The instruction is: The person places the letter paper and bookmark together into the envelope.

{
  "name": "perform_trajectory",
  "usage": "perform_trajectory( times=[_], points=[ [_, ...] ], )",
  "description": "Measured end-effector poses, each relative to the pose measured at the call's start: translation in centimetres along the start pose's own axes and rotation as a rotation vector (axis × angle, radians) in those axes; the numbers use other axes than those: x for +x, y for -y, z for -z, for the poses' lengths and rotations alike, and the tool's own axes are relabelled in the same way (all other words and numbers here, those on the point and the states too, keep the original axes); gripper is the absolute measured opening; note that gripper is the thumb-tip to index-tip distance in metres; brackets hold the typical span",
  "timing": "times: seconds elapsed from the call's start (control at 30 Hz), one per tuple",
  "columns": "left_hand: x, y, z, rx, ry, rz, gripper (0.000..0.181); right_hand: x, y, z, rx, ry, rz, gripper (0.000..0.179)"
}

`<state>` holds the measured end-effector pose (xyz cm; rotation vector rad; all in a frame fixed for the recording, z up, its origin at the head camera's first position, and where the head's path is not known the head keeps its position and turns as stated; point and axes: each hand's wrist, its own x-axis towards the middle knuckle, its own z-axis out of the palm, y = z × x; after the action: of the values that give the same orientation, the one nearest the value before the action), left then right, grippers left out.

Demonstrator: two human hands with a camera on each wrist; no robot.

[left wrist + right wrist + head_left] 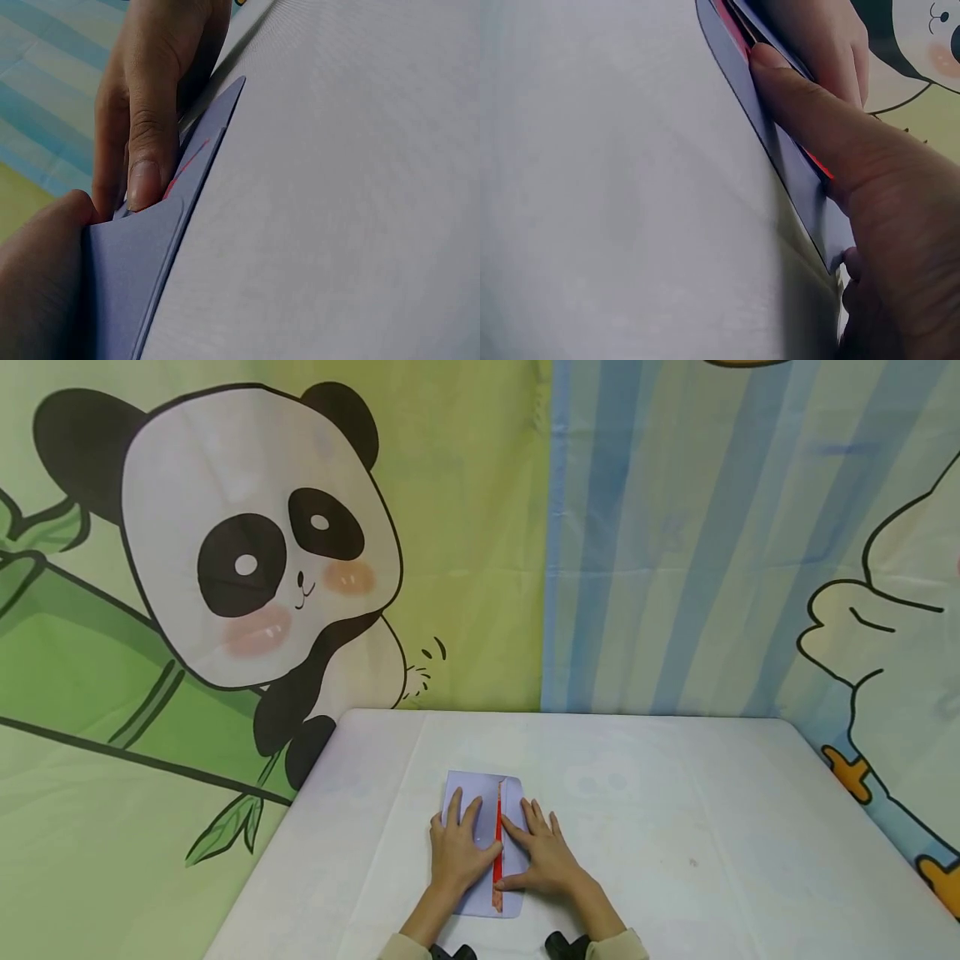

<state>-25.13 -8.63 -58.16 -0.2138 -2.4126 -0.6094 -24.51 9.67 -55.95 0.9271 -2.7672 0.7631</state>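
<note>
A lavender folded card (483,802) lies upright on the white table, a narrow red strip (498,818) showing along the gap near its right side. My left hand (459,856) rests on the wide left panel with fingers spread and the thumb reaching to the strip. On the narrow right panel, my right hand (553,862) presses with fingers extended, its thumb at the strip's lower part. The left wrist view shows the card's edge (131,277) slightly raised beside the right thumb (145,161). In the right wrist view the right thumb (802,94) lies across the gap between the layers.
The white table (675,802) extends to both sides and behind the card. A panda-printed curtain (465,527) and a blue striped one (675,568) hang behind it. Black wrist devices (566,946) sit at the sleeves.
</note>
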Motion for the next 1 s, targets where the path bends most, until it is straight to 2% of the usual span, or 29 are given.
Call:
perform_trajectory(
  times=[0.2, 0.3, 0.43, 0.67, 1.0],
  points=[
    [-0.1, -0.2, 0.0, 0.01, 0.008, -0.003, 0.069, -0.3, -0.4, 0.1, 0.011, 0.073, -0.031, 0.1],
    [-0.1, -0.2, 0.0, 0.011, -0.005, -0.006, 0.071, -0.3, -0.4, 0.1, 0.017, 0.082, -0.044, 0.1],
    [0.1, -0.3, 0.2, 0.002, -0.021, -0.005, 0.072, -0.2, -0.2, -0.1, -0.007, 0.065, -0.056, 0.101],
    [0.3, -0.3, 0.3, 0.003, 0.012, 0.017, 0.07, -0.1, 0.6, -0.2, -0.006, 0.048, -0.094, 0.101],
    [0.2, -0.2, 0.2, 0.016, 0.019, 0.002, 0.07, -0.2, 0.5, -0.4, 0.012, 0.008, -0.059, 0.102]
  ],
)
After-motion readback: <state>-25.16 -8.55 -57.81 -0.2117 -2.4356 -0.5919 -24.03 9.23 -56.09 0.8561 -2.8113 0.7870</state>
